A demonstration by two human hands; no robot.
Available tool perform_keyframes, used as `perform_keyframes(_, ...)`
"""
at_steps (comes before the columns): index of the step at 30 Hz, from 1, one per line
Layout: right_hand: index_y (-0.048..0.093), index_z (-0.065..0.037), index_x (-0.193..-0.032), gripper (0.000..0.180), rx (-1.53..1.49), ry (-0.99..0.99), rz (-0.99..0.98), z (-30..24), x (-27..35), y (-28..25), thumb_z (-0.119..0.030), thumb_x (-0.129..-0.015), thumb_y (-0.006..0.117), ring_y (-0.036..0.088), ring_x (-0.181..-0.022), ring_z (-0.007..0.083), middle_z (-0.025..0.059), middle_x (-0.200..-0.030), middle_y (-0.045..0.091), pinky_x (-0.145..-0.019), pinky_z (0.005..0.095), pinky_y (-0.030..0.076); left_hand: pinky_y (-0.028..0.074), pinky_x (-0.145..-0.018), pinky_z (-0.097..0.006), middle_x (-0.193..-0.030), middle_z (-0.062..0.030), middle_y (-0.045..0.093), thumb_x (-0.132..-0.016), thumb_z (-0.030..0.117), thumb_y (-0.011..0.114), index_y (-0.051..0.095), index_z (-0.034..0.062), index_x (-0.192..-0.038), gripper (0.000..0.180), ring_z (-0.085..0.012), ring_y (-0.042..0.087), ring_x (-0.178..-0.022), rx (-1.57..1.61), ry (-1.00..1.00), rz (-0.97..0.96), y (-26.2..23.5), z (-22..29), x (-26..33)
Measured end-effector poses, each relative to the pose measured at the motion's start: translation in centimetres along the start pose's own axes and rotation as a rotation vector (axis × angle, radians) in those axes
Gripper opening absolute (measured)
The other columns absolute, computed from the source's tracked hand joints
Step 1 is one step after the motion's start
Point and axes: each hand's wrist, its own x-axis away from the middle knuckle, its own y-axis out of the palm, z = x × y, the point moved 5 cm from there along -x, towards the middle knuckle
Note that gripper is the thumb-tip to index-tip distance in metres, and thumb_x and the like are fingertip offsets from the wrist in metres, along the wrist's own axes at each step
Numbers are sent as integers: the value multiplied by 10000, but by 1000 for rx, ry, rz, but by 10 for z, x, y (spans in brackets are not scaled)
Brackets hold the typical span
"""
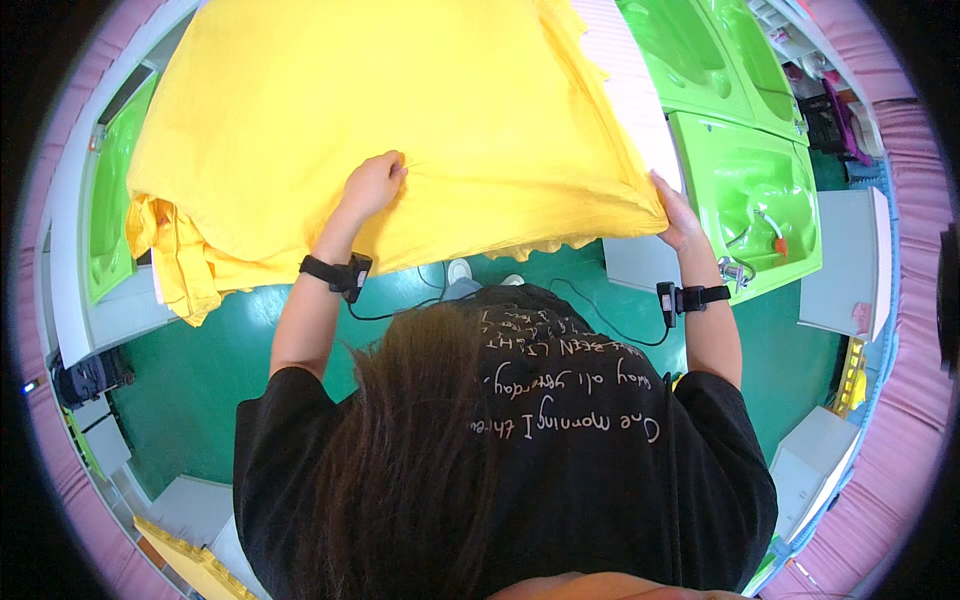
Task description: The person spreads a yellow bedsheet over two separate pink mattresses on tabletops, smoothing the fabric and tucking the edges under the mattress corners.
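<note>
A large yellow cloth (400, 110) is lying spread over a white counter (70, 200), covering most of the upper half of the head view and hanging a little past the near edge; more yellow fabric (175, 255) is bunching and drooping off the left corner. Bright green moulded basins (750, 190) are sitting to the right of the cloth, one with a small tap fitting (737, 268) at its near rim, and another green panel (110, 190) is showing at the left of the counter. A dark green floor (200, 380) is running below. The person is standing over the near edge in a black shirt (600, 460) with pale lettering, long dark hair (420, 450) falling forward. The left hand (373, 183) is resting on top of the cloth, fingers curled shut and pinching a fold of the fabric (creases are radiating from the grip). The right hand (678, 218) is closing around the cloth's right near corner, fingers tucked under the edge. Each wrist is wearing a black band (336, 272) with a thin cable (400, 310) trailing from it.
</note>
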Motion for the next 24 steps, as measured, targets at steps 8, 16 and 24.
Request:
perform_keyframes(8,457,-12,-1210,421,324,-426,-10,-92,8,22,-75,-821,607,579,-989,185,102,-1107,576,-844,303,484,440,-462,-283,-657,-86,530,-911,172,471,471,10,-809,192,-160,578,-506,382,6,273,-114,73,-43)
perform_keyframes(16,358,-61,-1308,507,87,-836,-27,-167,31,1,-93,-852,578,539,-1064,221,120,-1199,510,-860,347,483,476,-708,-307,-770,-108,587,-885,149,513,528,2,-892,148,-200,623,-800,310,167,548,-113,111,-80)
perform_keyframes(24,361,-11,-1288,473,10,-320,-1,-63,-54,-125,-103,-863,547,512,-1109,238,120,-1239,495,-915,374,436,225,-1028,-512,-1348,-229,323,-851,390,530,303,126,-1354,612,-356,286,-1272,51,241,-113,56,134,-79)
